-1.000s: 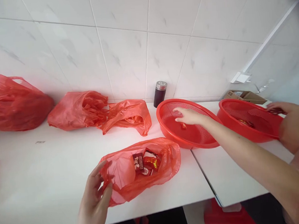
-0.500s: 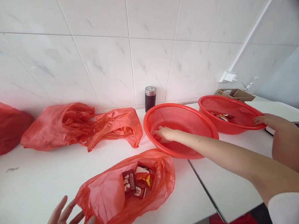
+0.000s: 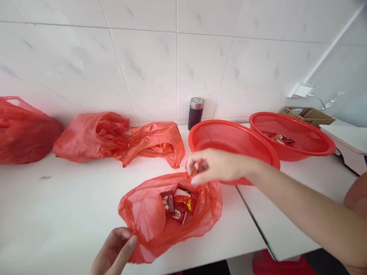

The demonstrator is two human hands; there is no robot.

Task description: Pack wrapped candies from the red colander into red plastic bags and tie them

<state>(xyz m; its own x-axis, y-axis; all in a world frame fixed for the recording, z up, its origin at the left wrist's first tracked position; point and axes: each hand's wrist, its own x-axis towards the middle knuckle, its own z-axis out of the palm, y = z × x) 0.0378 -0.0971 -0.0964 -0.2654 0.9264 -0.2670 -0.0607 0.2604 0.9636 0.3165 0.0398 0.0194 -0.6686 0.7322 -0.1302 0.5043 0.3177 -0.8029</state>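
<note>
An open red plastic bag (image 3: 146, 198) lies on the white table, with several small red and dark packets (image 3: 183, 199) inside it. At its left rim my left hand (image 3: 117, 245) pinches the thin plastic between thumb and fingers. My right hand (image 3: 210, 165) hovers over the bag's far right edge, before the nearer red perforated basket (image 3: 233, 130). Its fingers are curled together around something reddish that I cannot make out. My forearm hides part of that basket's inside.
A second red basket (image 3: 321, 147) holds several small packets (image 3: 279, 138). Other red bags (image 3: 18, 135) line the wall, beside a dark flask (image 3: 195, 114). At right are a cardboard box (image 3: 311, 116), a scale (image 3: 351, 139) and another person's arm (image 3: 365, 192). A seam crosses the table.
My right hand has come out of the nearer basket to above the bag. My left hand has closed on the bag's rim. The other person's hand has left the far basket.
</note>
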